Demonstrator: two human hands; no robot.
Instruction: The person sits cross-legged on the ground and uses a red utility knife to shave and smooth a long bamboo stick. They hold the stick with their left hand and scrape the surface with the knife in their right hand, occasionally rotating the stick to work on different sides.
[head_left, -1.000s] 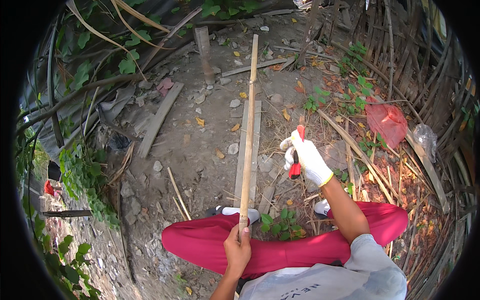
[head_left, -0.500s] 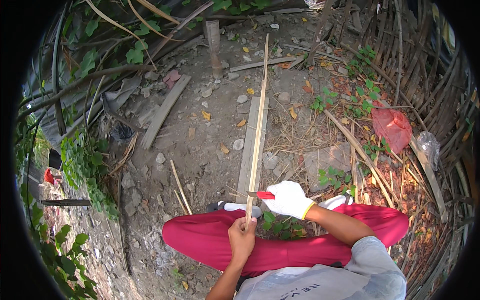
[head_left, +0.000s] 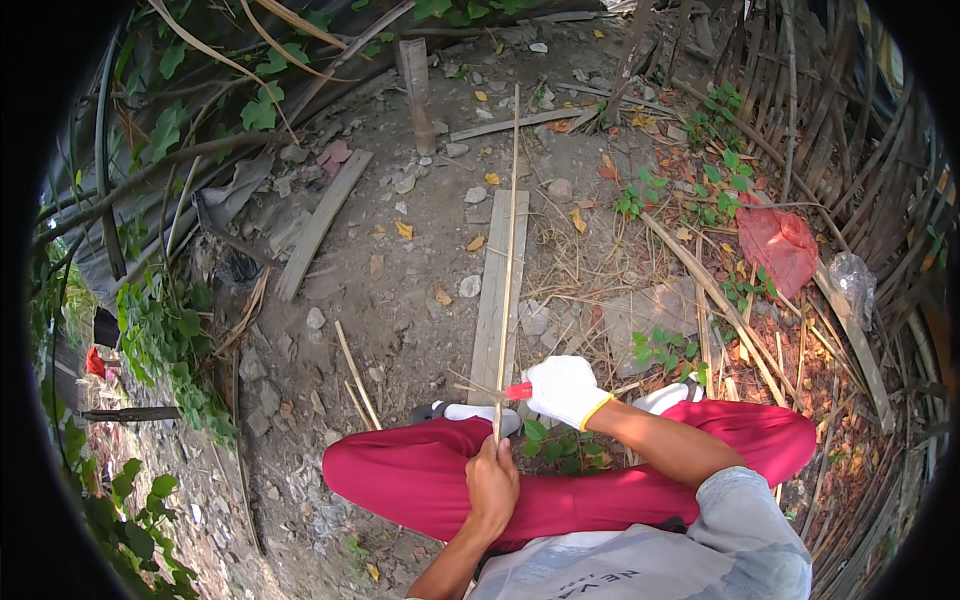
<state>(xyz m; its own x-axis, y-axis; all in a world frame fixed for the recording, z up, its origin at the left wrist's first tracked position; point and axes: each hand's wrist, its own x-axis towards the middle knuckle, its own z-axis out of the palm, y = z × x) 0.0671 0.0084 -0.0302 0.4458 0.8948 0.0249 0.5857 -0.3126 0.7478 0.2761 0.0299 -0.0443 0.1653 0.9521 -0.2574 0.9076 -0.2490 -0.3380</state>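
Left hand (head_left: 493, 485), bare, closed round the near end of a thin pale strip (head_left: 509, 270), which extends forward of both hands over a grey plank (head_left: 491, 320). Red-handled knife (head_left: 519, 391), gripped in the white-gloved right hand (head_left: 565, 390), its blade apparently against the strip just beyond the left.

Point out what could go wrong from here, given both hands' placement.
The red-handled knife in the white-gloved right hand meets the long, thin, pale wooden strip just beyond the bare left hand; a slip that way might cut that hand. The folded legs in crimson trousers are close by and could be nicked. Only the strip's near end is held, so the rest might flex or swing.
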